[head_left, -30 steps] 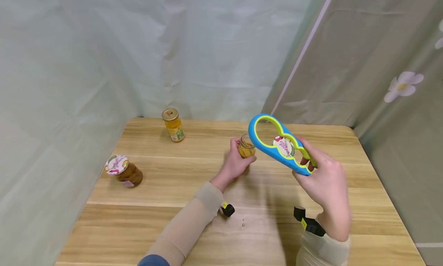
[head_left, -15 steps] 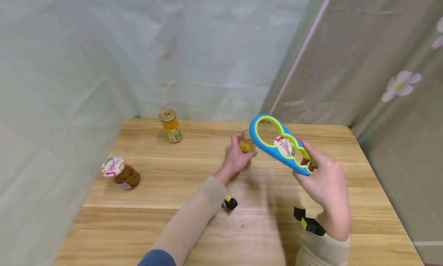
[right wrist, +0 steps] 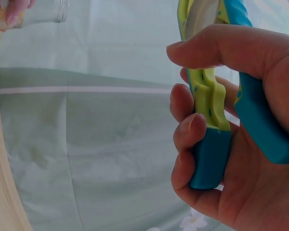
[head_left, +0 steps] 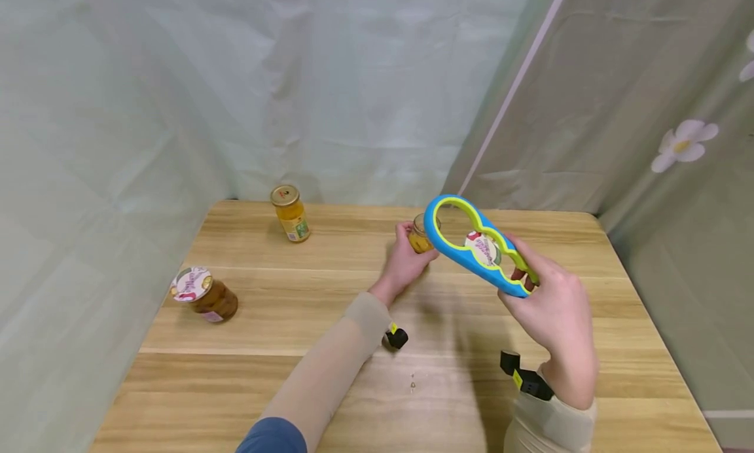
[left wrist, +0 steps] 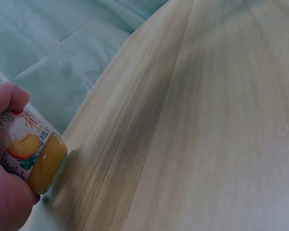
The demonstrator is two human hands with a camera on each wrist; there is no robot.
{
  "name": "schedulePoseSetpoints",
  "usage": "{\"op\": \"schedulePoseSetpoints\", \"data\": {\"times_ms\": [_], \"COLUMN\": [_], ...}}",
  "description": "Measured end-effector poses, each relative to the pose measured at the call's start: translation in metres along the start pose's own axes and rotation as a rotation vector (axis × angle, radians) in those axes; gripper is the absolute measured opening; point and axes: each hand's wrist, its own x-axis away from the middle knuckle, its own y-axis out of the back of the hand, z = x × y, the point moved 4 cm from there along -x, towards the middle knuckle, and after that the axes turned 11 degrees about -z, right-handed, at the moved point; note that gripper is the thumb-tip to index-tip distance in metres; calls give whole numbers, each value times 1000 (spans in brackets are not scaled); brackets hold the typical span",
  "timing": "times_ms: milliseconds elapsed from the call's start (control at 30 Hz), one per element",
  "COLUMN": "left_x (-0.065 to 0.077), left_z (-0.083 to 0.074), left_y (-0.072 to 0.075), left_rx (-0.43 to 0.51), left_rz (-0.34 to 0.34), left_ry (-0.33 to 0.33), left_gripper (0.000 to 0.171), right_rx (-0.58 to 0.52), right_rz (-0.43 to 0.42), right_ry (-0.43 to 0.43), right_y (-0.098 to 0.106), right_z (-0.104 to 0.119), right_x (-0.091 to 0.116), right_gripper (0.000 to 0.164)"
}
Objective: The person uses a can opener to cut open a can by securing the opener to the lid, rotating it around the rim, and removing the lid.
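In the head view my left hand [head_left: 406,260] grips an uncapped glass jar [head_left: 420,242] with yellow fruit pieces inside. Its fruit-printed label [left wrist: 21,147] faces the left wrist camera, and its base is close over the tabletop. My right hand [head_left: 556,302] holds a blue and lime-green jar opener [head_left: 476,264] in the air to the right of the jar. Inside the opener's scalloped opening sits a white printed lid [head_left: 482,247]. The right wrist view shows the thumb and fingers curled around the opener's two handles [right wrist: 211,159].
A capped jar of yellow fruit [head_left: 291,218] stands at the back left of the wooden table [head_left: 283,387]. Farther left and nearer is a brown-filled jar [head_left: 215,300] with a printed white lid. Small drops [head_left: 413,384] lie near the front. Curtains [head_left: 365,99] surround the table's far side.
My left hand and the jar have moved slightly away toward the table's back edge. The right hand, with the opener and lid, has stayed nearly still.
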Motion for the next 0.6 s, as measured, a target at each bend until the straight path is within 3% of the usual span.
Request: {"op": "schedulePoseSetpoints", "data": {"times_ms": [600], "left_x": [-1], "left_z": [4], "left_y": [-9], "left_rx": [32], "left_rz": [10], "left_ry": [-31], "left_gripper": [69], "right_rx": [-4], "right_rz": [7], "right_ry": [9], "right_y": [0], "right_z": [2], "right_x": [1], "right_gripper": [72]}}
